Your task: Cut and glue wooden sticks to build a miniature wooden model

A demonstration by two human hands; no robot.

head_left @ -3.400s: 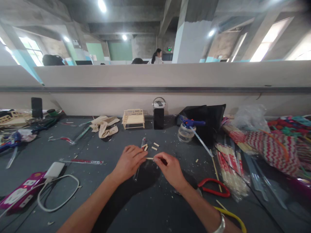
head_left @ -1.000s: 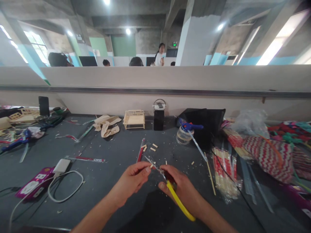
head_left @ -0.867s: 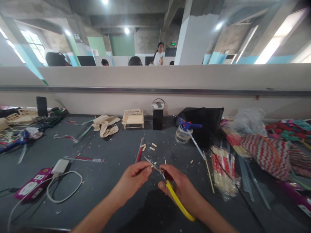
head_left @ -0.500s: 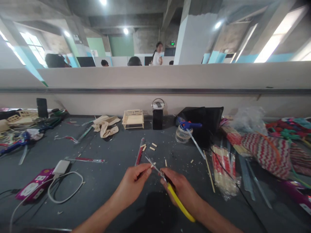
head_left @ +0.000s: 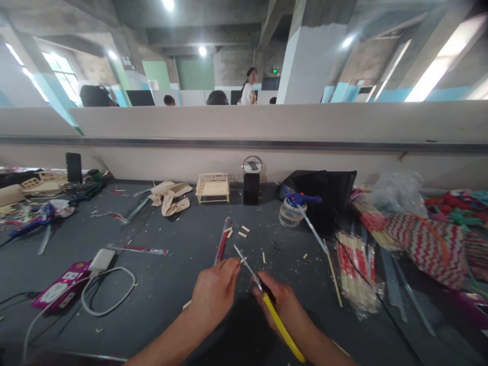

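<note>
My right hand [head_left: 280,300] is closed around a pair of scissors [head_left: 249,267] with a yellow handle, the blades pointing up and to the left. From this angle the blades look shut or nearly so. My left hand [head_left: 215,287] is closed in a pinch at the blades, on a short wooden stick whose pale end [head_left: 243,260] shows at the fingertips. Most of that stick is hidden by the fingers. Several short cut pieces of stick [head_left: 242,234] lie just beyond, beside a narrow red-and-clear wrapper [head_left: 221,246]. Another small piece [head_left: 264,257] lies right of the blades.
A miniature wooden bench [head_left: 212,189] stands at the back beside a phone [head_left: 250,189]. On the right are a glue gun [head_left: 303,198] on a jar [head_left: 290,214] and bundled chopsticks [head_left: 356,264]. A purple power strip [head_left: 63,287] with a white charger lies left. People sit beyond the partition [head_left: 267,122].
My right hand has taken up the scissors from the table since the earliest frame. Over the last second the blades have closed at the stick, and my left hand has rolled over, knuckles up.
</note>
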